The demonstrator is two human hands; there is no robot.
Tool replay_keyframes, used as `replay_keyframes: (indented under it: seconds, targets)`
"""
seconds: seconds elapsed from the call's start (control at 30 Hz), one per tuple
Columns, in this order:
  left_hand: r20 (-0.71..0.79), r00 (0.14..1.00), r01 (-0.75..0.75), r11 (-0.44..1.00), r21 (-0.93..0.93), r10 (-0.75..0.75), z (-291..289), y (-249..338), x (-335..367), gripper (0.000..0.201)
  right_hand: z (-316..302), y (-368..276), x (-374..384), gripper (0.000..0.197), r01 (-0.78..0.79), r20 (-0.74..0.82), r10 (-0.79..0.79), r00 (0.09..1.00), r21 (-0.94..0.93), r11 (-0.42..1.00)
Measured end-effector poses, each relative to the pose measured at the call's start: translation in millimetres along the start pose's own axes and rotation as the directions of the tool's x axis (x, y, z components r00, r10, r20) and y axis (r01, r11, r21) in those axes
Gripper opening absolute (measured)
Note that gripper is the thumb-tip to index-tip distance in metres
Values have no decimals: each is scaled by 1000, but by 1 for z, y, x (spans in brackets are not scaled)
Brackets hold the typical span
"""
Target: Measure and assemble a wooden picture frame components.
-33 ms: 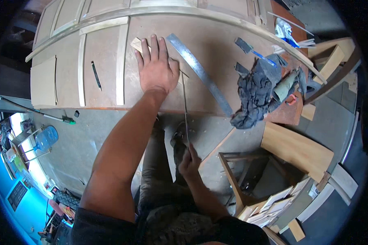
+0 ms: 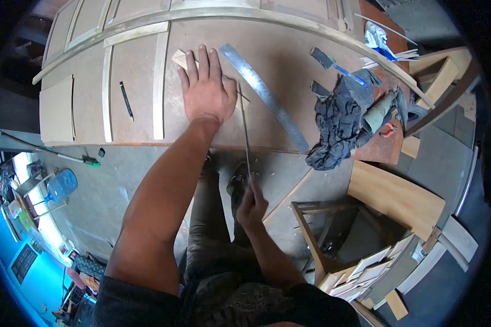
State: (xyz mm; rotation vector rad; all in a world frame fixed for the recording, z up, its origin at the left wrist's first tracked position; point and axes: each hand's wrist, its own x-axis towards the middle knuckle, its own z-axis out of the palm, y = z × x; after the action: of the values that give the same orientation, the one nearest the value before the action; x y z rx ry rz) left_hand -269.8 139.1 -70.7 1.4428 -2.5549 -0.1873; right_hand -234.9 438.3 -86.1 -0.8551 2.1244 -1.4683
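Observation:
My left hand [image 2: 208, 98] lies flat on the workbench, fingers spread, pressing down a light wood strip [image 2: 180, 58] whose end shows past the fingers. The rest of that strip is mostly hidden under the palm. Lower down, beyond the bench's near edge, my right hand [image 2: 252, 207] is closed round the grip of a handsaw [image 2: 246, 133], seen edge-on as a thin dark line. Its blade runs up over the bench edge, close beside my left thumb, where a short thin piece crosses it. To the right of the blade lies a flat metal ruler [image 2: 264, 101].
A pencil [image 2: 126, 102] and light wood frame strips [image 2: 161, 82] lie left on the bench. At right are a crumpled dark cloth [image 2: 335, 125] and a blue-handled brush [image 2: 333, 62]. A wooden frame stand [image 2: 305, 229] and a board [image 2: 395, 199] stand below right.
The handsaw and my right hand have moved slightly forward, away from my body. My left hand stays pressed in the same spot.

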Motion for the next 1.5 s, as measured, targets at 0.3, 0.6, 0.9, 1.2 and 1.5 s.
replay_keyframes:
  seconds: [0.3, 0.6, 0.9, 1.2, 1.5]
  targets:
    - [-20, 1000, 4, 1000, -26, -4, 4, 9, 11, 76, -7, 41, -28, 38, 148, -13, -148, 989, -9, 989]
    - [-41, 999, -8, 1000, 3, 8, 10, 3, 4, 75, 9, 28, 35, 37, 153, 37, -149, 988, -158, 976]
    - [-29, 1000, 1, 1000, 11, 0, 9, 4, 3, 76, 25, 2, 76, 37, 18, 4, -17, 1000, -29, 999]
    - [-45, 999, -4, 1000, 8, 4, 5, -2, 5, 76, 6, 7, 26, 35, 108, 24, -106, 994, -86, 991]
    - [-40, 999, -14, 1000, 14, 15, 3, 6, 7, 75, -24, 26, -26, 36, 185, -2, -185, 983, -41, 982]
